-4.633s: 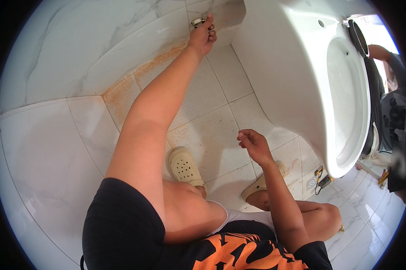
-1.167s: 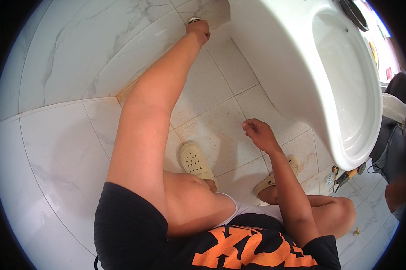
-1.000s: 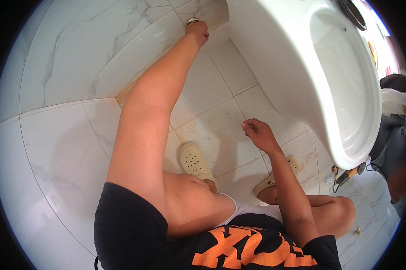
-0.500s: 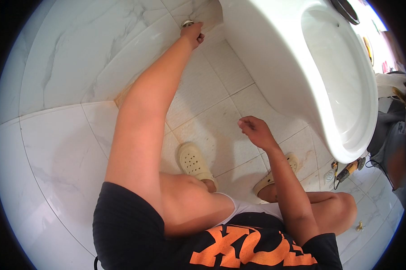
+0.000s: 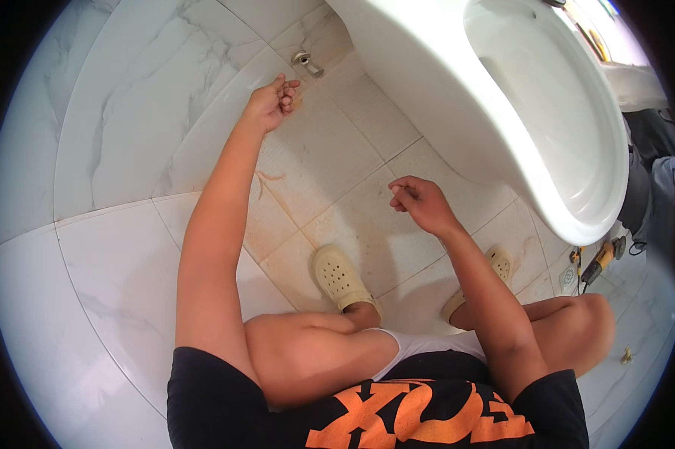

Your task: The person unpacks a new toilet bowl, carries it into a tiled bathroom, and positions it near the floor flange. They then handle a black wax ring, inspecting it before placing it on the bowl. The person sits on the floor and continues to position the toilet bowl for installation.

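Note:
A chrome angle valve (image 5: 307, 64) sticks out low on the marble-patterned wall, beside the white basin pedestal (image 5: 405, 75). Just below and left of it, apart from the valve, is my left hand (image 5: 272, 103), fingers curled in. Whether something small is in that hand cannot be seen. My right hand (image 5: 424, 204) hovers over the floor tiles in front of the pedestal, thumb and fingers drawn together. Anything inside its fingers is too small or hidden to name.
The white basin (image 5: 569, 127) overhangs at the right. A yellow and black angle grinder (image 5: 600, 258) lies on the floor beyond my right knee, and a small brass fitting (image 5: 627, 355) lies nearer. Dark cloth (image 5: 644, 179) is at the right. My cream clogs (image 5: 341, 278) stand on stained tiles.
My left hand has come off the valve, moving down and left, so the valve now shows. The right hand stays nearly where it was. The view has shifted slightly.

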Demonstrator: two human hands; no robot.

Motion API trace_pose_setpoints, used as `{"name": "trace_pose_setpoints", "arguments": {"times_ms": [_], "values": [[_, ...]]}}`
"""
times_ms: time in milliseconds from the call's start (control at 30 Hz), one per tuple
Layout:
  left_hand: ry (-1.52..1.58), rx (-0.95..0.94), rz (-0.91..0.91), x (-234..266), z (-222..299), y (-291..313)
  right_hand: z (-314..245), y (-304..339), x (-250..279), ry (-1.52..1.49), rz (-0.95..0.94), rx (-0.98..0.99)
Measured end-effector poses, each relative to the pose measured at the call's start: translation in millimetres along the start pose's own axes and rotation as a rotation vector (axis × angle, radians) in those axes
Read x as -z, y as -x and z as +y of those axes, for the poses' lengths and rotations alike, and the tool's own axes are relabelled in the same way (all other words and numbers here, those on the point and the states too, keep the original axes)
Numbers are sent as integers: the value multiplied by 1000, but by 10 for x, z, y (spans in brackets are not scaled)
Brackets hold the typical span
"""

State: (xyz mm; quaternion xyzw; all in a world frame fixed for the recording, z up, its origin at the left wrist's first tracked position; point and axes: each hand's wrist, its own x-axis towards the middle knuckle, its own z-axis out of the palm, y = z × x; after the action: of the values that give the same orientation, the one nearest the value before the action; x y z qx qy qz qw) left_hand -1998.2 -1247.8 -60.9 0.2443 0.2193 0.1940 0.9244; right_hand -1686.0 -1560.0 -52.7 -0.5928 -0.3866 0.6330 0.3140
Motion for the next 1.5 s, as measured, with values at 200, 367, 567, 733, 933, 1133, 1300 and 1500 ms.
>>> {"name": "trace_pose_setpoints", "arguments": {"times_ms": [200, 367, 567, 733, 933, 1133, 1300, 1500], "values": [[-144, -265, 401, -955, 72, -23, -317, 42, -47, -229, 15, -29], [-66, -236, 141, -1314, 290, -88, -555, 101, -50, -359, 28, -33], [-552, -148, 334, -1329, 265, -266, -872, 300, 2, -77, 11, 81], [-767, -348, 84, -1586, 163, -183, -1359, 591, 148, 113, 28, 157], [-718, -57, 9, -2024, -38, -204, -1865, 636, -71, 527, 336, 805], [-27, 10, -139, -2116, -728, -150, -1929, -304, -412, 633, 416, 1102], [137, -49, 121, -1995, -1167, -36, -1162, -737, -386, 597, 241, 618], [-1440, -570, 389, -2021, -1975, -126, -401, -771, -464, -1039, 100, -248]]}}
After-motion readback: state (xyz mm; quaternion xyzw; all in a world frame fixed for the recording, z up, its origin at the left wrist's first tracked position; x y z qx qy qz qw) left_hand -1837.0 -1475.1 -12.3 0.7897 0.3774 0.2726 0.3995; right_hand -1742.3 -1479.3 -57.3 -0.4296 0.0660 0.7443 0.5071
